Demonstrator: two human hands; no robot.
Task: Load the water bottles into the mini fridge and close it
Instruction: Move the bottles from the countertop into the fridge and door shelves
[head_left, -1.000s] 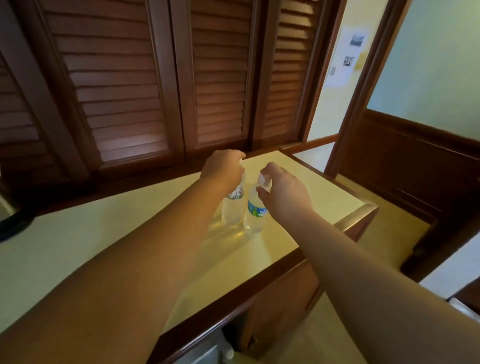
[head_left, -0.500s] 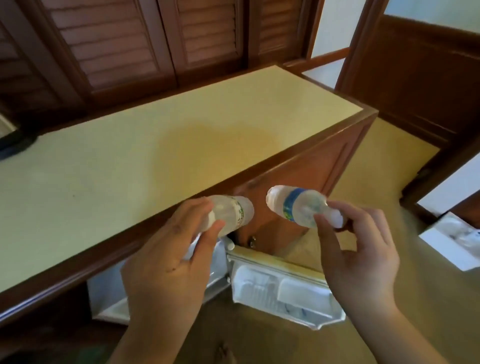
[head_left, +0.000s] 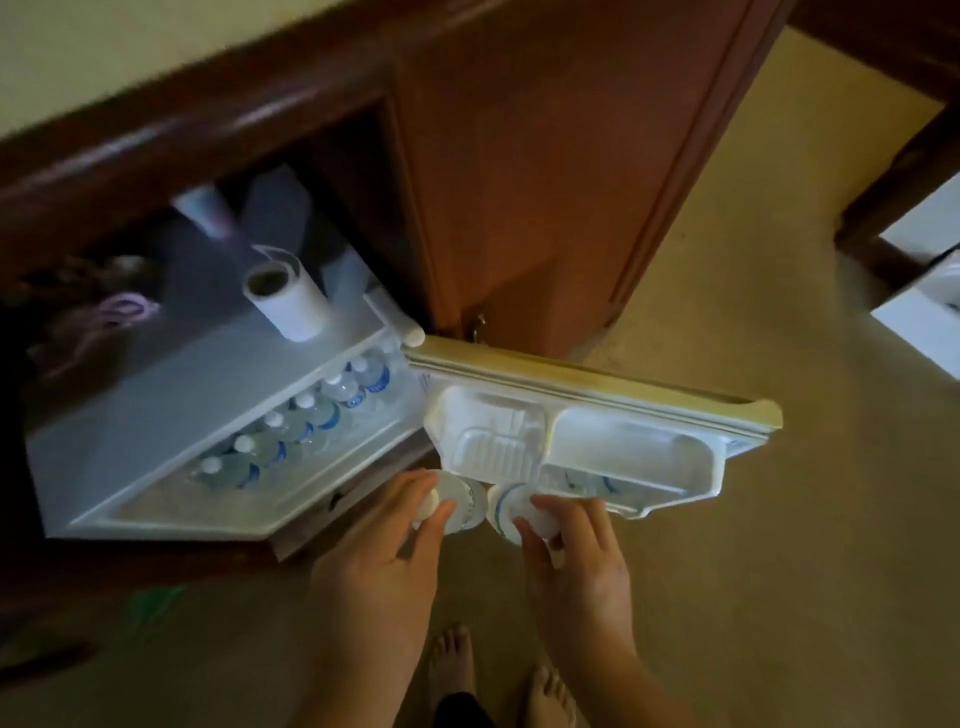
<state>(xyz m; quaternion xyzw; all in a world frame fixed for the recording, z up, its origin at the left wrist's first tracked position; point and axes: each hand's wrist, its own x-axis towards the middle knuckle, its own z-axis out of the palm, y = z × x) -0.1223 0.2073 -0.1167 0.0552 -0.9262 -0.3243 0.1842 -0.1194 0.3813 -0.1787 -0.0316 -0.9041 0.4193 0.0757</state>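
Observation:
The white mini fridge (head_left: 156, 415) stands under the wooden counter with its door (head_left: 587, 436) swung wide open to the right. Several water bottles (head_left: 291, 436) lie in a row inside. My left hand (head_left: 384, 551) grips a clear bottle (head_left: 465, 501) by its cap end. My right hand (head_left: 576, 561) grips a blue-labelled bottle (head_left: 506, 512) the same way. Both bottles point down, just below the door's lower shelf, side by side and close together.
A paper roll (head_left: 285, 301) and a cup (head_left: 205, 210) sit on top of the fridge. A wooden cabinet door (head_left: 545, 171) rises behind the fridge door. My bare feet (head_left: 452, 665) stand on the beige floor. A white box (head_left: 924, 306) lies at the right edge.
Both hands lifted the bottles off the counter and brought them down to the open fridge door. The view dropped from the countertop to the fridge and floor.

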